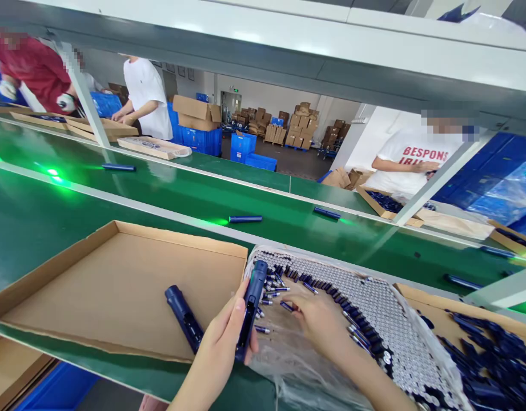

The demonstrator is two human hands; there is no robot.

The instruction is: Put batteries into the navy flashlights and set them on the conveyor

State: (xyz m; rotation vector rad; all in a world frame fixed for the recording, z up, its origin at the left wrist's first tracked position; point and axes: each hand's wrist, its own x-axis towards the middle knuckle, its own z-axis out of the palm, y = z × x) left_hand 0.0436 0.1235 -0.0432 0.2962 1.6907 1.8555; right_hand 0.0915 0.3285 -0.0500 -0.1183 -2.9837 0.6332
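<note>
At six o'clock in the view, low over the bench edge, the left hand (222,342) is clamped on a blue torch body (252,297); the thumb lies along its near side and the fingers wrap behind it, so the tube stands nearly upright and sticks out past the fingertips towards twelve o'clock, its open slot facing the person. At three o'clock from that hand the right hand (316,319) rests palm down on a plastic sheet (284,371); its fingers curl onto some loose batteries (284,305), which lie scattered at its ten o'clock, just beside the fingertips; whether a battery is pinched cannot be told. Beyond, from one to four o'clock of the right hand, packed batteries (376,311) stand on end in rows. At nine o'clock of the left hand a second torch (183,317) lies flat in a shallow cardboard tray (117,285), close to the knuckles but apart from them. At twelve o'clock a green conveyor belt (288,240) carries a torch on the belt (245,218); co-workers stand behind it.
</note>
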